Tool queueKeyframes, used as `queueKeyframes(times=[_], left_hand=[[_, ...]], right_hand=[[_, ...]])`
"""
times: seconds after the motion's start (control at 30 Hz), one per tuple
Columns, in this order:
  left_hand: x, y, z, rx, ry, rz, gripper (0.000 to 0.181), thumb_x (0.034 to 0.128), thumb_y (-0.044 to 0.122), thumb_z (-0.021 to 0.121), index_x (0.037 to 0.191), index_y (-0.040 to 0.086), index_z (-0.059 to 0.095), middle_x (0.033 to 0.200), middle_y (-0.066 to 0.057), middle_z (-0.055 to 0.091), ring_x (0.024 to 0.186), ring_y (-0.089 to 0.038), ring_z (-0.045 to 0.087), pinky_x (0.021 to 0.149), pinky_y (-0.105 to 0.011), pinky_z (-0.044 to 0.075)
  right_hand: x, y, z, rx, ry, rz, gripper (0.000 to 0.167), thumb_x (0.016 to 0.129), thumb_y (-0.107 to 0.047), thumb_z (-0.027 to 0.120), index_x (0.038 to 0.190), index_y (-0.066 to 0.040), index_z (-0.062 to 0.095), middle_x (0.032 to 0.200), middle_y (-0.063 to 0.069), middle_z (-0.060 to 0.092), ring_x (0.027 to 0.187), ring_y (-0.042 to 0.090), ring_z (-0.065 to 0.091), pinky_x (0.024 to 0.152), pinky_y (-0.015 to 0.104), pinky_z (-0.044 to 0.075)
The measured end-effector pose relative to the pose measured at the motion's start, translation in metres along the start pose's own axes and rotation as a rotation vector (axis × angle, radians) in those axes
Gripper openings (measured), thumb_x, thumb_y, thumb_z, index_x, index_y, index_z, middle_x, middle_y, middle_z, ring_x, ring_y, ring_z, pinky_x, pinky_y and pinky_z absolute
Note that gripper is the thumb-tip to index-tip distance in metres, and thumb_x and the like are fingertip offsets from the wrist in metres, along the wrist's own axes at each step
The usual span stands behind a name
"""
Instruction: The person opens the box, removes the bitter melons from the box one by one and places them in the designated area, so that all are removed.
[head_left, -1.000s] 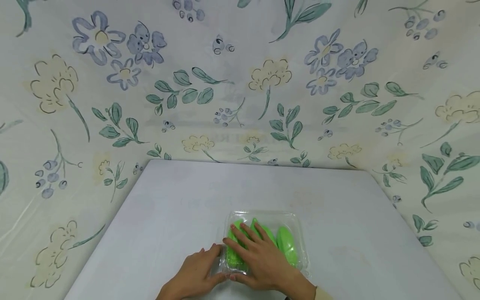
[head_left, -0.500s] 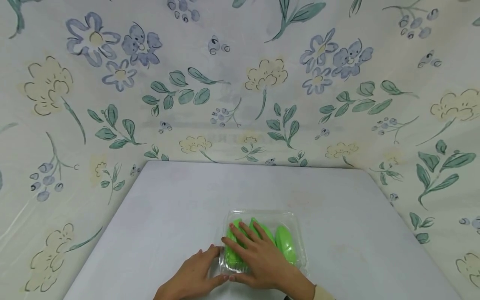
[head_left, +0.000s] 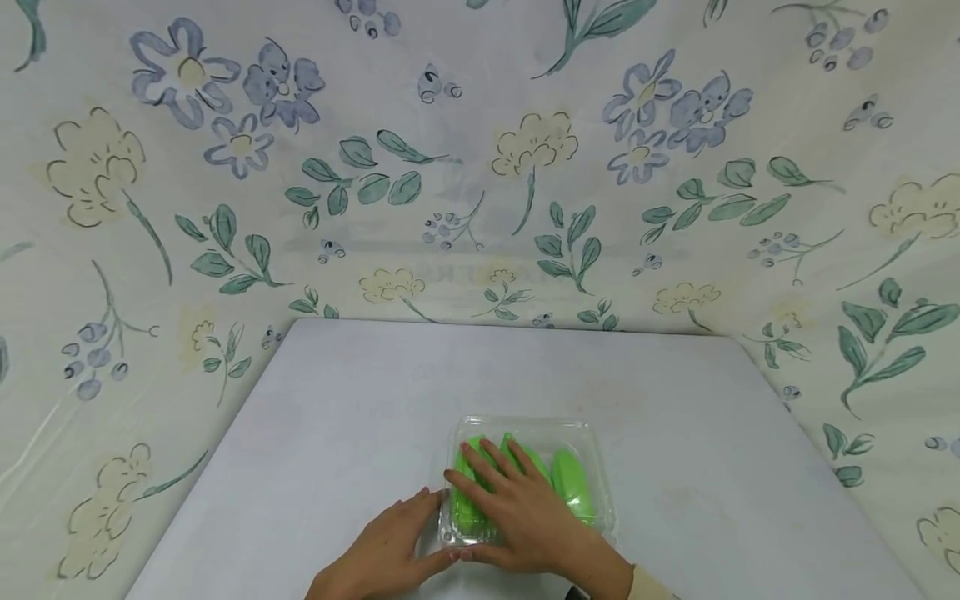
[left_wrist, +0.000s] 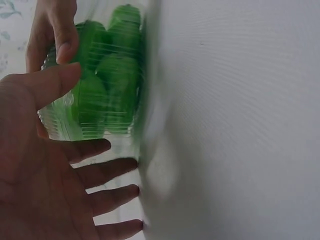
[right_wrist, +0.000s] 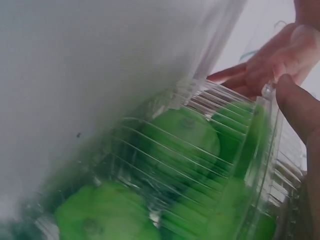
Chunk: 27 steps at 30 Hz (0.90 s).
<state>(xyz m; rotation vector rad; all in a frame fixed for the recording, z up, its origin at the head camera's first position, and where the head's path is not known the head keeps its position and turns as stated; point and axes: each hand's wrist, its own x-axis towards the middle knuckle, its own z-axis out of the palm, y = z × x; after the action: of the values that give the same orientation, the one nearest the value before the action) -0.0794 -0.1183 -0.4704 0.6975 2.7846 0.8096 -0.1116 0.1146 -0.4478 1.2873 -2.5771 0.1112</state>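
A clear plastic clamshell box [head_left: 551, 427] rests near the front of the table, holding several long green fruit-like pieces [head_left: 572, 479]. Their exact kind is unclear. My right hand [head_left: 525, 521] lies with fingers spread on top of the lid, hiding part of the pieces, its thumb at the front edge. At the box's front left corner, my left hand [head_left: 390, 546] has its fingers stretched along the side and its thumb tip near the right thumb. In the left wrist view the left fingers [left_wrist: 115, 200] are straight and apart. Ribbed box walls [right_wrist: 175, 145] show in the right wrist view.
The white table [head_left: 360, 392] extends around the box. Behind and at both sides hangs a sheet [head_left: 480, 183] printed with flowers and leaves.
Both hands and the box keep almost the same places. The head view shifts slightly.
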Motion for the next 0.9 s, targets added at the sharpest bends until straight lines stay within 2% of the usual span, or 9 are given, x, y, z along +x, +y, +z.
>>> queueKeyframes(times=[0.13,0.37,0.47,0.63,0.73,0.9], left_hand=[[0.001,0.0,-0.003,0.016,0.005,-0.006,0.09,0.0876,0.069,0.054,0.147,0.003,0.04,0.148,-0.017,0.044,0.133,-0.04,0.043,0.094,-0.063,0.043],[0.0,0.0,-0.017,-0.012,0.009,0.007,0.091,0.0836,0.055,0.069,0.151,0.006,0.034,0.152,-0.02,0.036,0.136,-0.046,0.035,0.095,-0.066,0.04],[0.0,0.0,-0.024,-0.016,0.003,-0.011,0.091,0.0814,0.05,0.074,0.152,0.008,0.034,0.152,-0.02,0.036,0.137,-0.047,0.033,0.096,-0.067,0.038],[0.003,-0.002,-0.036,0.023,0.008,-0.076,0.089,0.08,0.041,0.078,0.151,0.01,0.036,0.152,-0.019,0.037,0.138,-0.045,0.032,0.099,-0.066,0.036],[0.007,-0.003,-0.044,0.098,0.067,-0.117,0.083,0.0817,0.037,0.078,0.149,0.007,0.04,0.15,-0.021,0.04,0.136,-0.047,0.035,0.098,-0.065,0.038],[0.018,0.0,-0.062,0.258,0.236,-0.129,0.075,0.0867,0.034,0.074,0.147,0.003,0.043,0.145,-0.027,0.043,0.13,-0.054,0.039,0.09,-0.069,0.042]], right_hand=[[0.0,0.003,-0.004,0.012,-0.031,-0.005,0.089,0.086,-0.075,0.047,0.156,-0.024,0.028,0.161,0.01,0.023,0.145,0.034,0.021,0.112,0.059,0.021],[-0.003,0.007,-0.017,0.043,-0.071,0.02,0.088,0.085,-0.07,0.057,0.156,-0.025,0.029,0.159,0.008,0.028,0.145,0.034,0.022,0.113,0.058,0.02],[-0.009,0.01,-0.021,0.057,-0.075,0.058,0.087,0.085,-0.07,0.057,0.155,-0.027,0.03,0.159,0.007,0.029,0.145,0.034,0.023,0.113,0.058,0.019],[-0.02,0.015,-0.024,0.059,-0.057,0.104,0.086,0.083,-0.069,0.06,0.154,-0.027,0.034,0.157,0.007,0.032,0.145,0.033,0.024,0.113,0.059,0.02],[-0.028,0.017,-0.025,0.079,-0.027,0.119,0.086,0.082,-0.066,0.064,0.152,-0.025,0.037,0.157,0.008,0.033,0.144,0.035,0.026,0.111,0.061,0.022],[-0.042,0.022,-0.027,0.11,0.03,0.141,0.089,0.078,-0.063,0.07,0.151,-0.022,0.04,0.156,0.009,0.034,0.141,0.039,0.029,0.109,0.063,0.024]])
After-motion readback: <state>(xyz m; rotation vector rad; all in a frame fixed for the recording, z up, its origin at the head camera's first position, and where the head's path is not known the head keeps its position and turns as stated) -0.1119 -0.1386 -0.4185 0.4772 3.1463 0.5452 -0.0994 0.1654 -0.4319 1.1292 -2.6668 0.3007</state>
